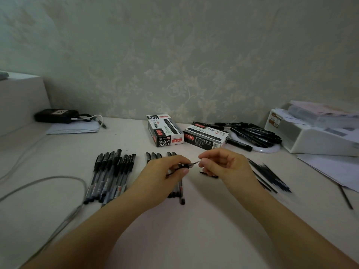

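Capped pens [112, 175] lie in a row at the left of the counter [194, 220]. Beside them the left hand [163, 177] grips a pen [187, 165] above the counter, the right hand [225, 167] pinches its metal tip, and loose refills [270, 175] lie further right

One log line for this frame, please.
left hand: grips pen | right hand: pinches pen tip | table: capped pens on left, loose refills on right
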Tool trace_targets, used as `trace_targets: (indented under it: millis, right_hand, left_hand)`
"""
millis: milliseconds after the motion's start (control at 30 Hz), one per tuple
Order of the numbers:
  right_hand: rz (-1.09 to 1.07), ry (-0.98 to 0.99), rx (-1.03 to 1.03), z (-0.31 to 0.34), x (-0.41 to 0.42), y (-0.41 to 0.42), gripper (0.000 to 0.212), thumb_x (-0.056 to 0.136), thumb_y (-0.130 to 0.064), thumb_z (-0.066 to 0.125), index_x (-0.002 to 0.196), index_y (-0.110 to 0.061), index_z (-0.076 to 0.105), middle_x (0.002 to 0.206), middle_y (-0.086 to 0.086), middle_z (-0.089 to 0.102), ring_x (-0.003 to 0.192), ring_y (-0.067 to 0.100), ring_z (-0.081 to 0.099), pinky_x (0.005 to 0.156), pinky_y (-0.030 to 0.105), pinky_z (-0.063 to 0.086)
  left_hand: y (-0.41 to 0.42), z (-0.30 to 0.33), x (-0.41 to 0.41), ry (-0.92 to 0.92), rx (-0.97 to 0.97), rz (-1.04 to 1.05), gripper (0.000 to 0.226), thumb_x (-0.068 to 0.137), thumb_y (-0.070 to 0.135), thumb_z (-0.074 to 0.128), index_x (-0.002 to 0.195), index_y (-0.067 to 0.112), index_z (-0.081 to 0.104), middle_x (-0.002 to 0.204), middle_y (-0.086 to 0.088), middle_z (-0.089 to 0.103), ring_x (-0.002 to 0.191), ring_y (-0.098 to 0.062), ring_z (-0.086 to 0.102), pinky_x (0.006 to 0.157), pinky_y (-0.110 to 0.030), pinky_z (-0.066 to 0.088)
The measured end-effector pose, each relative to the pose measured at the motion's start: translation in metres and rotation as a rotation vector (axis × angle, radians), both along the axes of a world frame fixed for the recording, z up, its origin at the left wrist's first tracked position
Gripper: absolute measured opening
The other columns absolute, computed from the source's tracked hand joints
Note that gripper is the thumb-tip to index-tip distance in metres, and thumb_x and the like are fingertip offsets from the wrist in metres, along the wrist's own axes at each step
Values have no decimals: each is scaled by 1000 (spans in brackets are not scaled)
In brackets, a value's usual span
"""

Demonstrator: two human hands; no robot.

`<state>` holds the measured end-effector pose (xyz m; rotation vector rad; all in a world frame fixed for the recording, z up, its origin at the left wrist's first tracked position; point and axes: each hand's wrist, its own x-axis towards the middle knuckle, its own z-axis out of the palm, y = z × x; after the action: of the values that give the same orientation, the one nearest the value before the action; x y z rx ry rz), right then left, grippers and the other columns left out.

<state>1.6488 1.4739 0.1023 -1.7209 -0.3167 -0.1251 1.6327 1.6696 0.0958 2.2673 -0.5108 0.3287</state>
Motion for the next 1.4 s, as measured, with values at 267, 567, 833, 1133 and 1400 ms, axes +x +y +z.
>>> trace_targets:
  millis: [267, 567, 833, 1133, 1400]
  right_hand:
    - [123, 39, -86, -3, -1, 1, 11, 86, -8, 73, 93, -16, 76, 83, 5, 77, 74, 13, 72, 67, 18, 54]
    - [4, -97, -412, -11, -2, 4, 43, 93, -55, 49, 69, -23, 66, 60, -5, 67, 53, 2, 59, 54, 14, 46]
    - [84, -82, -383, -10, 1, 2, 14, 93, -40, 61, 83, -31, 66, 78, -8, 71, 61, 7, 60, 58, 19, 50]
    - [107, -104, -362, -11, 2, 2, 5, 93, -36, 64, 90, -32, 65, 87, -11, 70, 62, 11, 60, 58, 18, 49]
    - [98, -106, -382, -11, 1, 2, 29, 90, -54, 54, 84, -28, 65, 79, -7, 71, 61, 10, 62, 61, 23, 52]
  left_hand:
    - [-1, 2, -2, -40, 91, -39, 17, 94, 33, 57, 108, 32, 67, 83, 19, 62, 80, 8, 55, 66, -6, 41]
    - [-3, 3, -2, -126, 208, -45, 22, 97, 30, 53, 113, 28, 67, 91, 13, 61, 83, -3, 53, 78, -23, 45]
    - [-1, 2, 0, -128, 202, -28, 23, 96, 30, 53, 116, 29, 66, 95, 13, 63, 85, -1, 54, 80, -20, 46]
    - [-1, 1, 0, -141, 159, -3, 22, 95, 29, 56, 115, 28, 67, 99, 12, 66, 89, -1, 57, 82, -22, 48]
    - [-2, 1, 0, -133, 182, -20, 22, 96, 31, 55, 114, 28, 67, 95, 12, 64, 86, -2, 56, 79, -24, 48]
